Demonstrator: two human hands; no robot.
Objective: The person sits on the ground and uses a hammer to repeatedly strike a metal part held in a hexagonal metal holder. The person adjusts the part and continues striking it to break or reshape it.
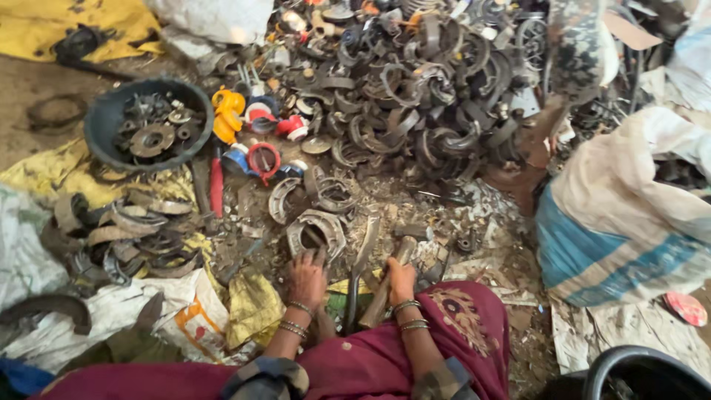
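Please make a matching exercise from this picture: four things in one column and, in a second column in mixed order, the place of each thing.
Things:
1. left hand
2. right hand
3. dark round tub
4. yellow plastic part

Places:
A. just right of the tub
B. on a curved metal brake shoe
C. far left, filled with metal parts
D. around a wooden handle

Pairs: 1-B, 2-D, 3-C, 4-A

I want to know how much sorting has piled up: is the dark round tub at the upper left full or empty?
Partly filled: the dark round tub holds metal discs and rings, below its rim.
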